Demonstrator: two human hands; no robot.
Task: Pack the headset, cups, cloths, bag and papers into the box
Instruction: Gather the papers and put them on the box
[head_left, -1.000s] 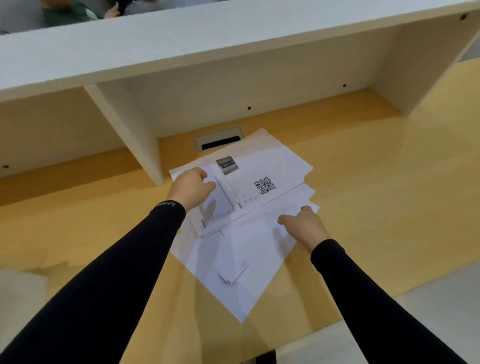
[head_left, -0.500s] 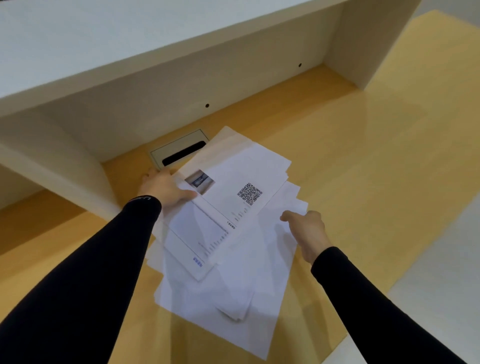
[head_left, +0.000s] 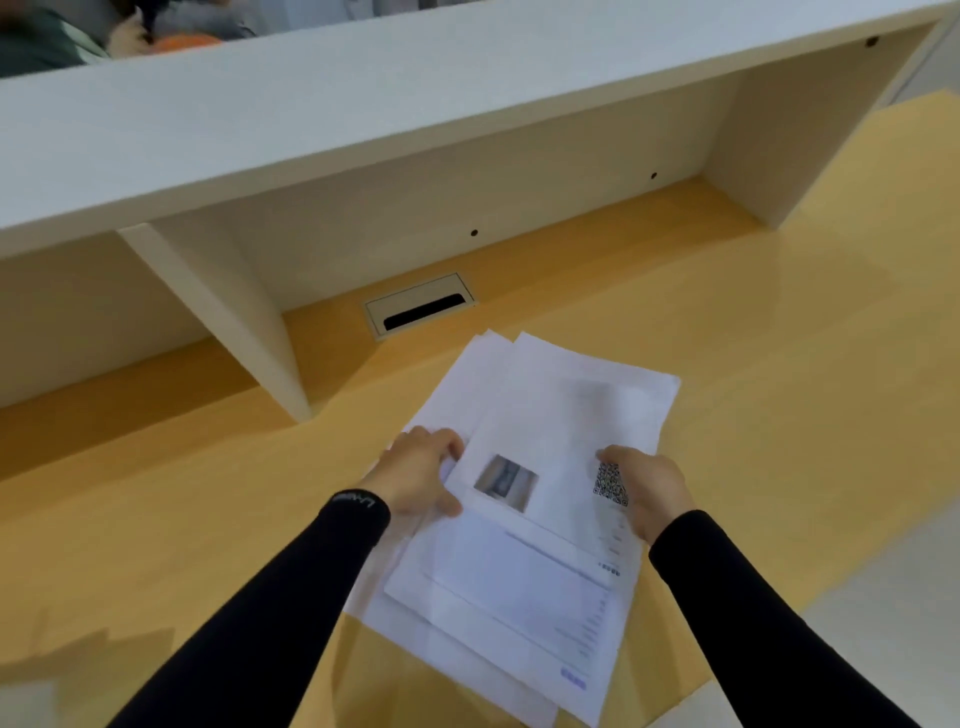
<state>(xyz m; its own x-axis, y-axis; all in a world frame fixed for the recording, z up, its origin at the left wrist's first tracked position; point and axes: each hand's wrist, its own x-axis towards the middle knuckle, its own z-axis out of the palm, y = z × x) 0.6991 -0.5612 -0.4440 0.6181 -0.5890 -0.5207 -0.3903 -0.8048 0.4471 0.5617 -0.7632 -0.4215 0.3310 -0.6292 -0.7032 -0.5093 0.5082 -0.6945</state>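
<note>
A loose stack of white papers (head_left: 540, 561) lies on the yellow wooden desk (head_left: 779, 389) in front of me. The top sheet carries a small photo and a QR code. My left hand (head_left: 421, 473) grips the stack's left edge, fingers curled over the sheets. At the right edge my right hand (head_left: 644, 488) holds the stack beside the QR code. Both black sleeves reach in from the bottom of the view. The box, headset, cups, cloths and bag are out of view.
A white raised counter shelf (head_left: 415, 119) runs across the back, with a white upright divider (head_left: 234, 322) to the left of the papers. A cable slot plate (head_left: 421, 306) is set into the desk just behind the papers. A person sits beyond the counter at top left.
The spread-out sheets have been drawn together into one stack. My right hand moved up onto the stack's right edge, and my left hand shifted to its left edge.
</note>
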